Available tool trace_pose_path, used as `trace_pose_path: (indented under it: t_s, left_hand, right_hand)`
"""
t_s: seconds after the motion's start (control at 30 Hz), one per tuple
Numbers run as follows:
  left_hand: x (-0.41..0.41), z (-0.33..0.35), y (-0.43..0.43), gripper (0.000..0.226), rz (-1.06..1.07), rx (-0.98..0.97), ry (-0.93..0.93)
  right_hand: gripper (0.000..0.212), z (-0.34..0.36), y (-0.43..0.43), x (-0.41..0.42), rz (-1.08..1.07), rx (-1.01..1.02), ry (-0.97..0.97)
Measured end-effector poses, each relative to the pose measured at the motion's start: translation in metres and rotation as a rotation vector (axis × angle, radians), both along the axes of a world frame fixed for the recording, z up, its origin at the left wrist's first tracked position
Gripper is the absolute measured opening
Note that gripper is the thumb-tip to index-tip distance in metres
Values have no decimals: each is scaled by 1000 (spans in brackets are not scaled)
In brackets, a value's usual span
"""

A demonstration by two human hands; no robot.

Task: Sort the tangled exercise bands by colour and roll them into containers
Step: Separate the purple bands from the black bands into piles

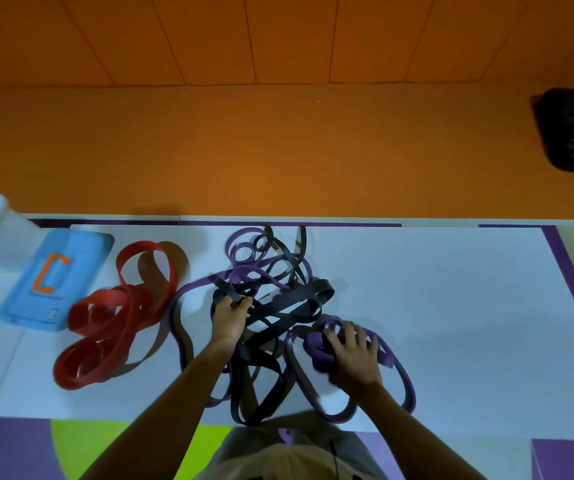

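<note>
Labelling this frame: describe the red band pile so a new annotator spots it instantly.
On the white mat, look at its left part. Between the blue case marked with an orange C and the black-and-purple tangle lies a loose heap of red bands. It alone is red; the other bands are black or purple.

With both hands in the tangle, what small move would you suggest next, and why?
Probably draw the left hand away with the black band it grips, while the right hand holds down the purple bunch: those two colours lie intertwined, the red bands already apart.
</note>
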State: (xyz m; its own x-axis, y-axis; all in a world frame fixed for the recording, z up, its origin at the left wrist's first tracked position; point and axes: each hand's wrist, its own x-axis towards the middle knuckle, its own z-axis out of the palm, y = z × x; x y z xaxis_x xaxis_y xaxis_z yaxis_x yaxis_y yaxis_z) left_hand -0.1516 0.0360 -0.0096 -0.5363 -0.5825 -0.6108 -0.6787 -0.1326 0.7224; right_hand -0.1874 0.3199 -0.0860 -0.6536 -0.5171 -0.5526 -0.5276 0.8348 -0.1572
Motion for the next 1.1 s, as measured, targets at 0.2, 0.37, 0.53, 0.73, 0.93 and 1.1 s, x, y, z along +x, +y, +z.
trace_pose_path:
  t_s: [0.2,0.37,0.53,0.73,0.93,1.1]
  left_hand:
    - [6,5,3,13,-141,-103,-86]
    - [23,-2,-6,32,-41,-211,-224]
    - [27,-4,-18,92,147,-404,-330]
    - [4,-7,-59,67,-10,-565,-250]
    - [-41,-42,-111,61,-463,-580,-342]
    - [-69,-62,-126,103,-627,-469,-464]
  right_hand:
    - [46,28,22,-58,19,-93,104]
    - [60,42,64,-109,-162,-31,299]
    - [75,30,98,-115,-230,70,313]
    - [132,30,85,-110,-215,123,97]
    - [143,43,51,-98,-105,113,15]
    - [123,47,15,-81,-109,30,65]
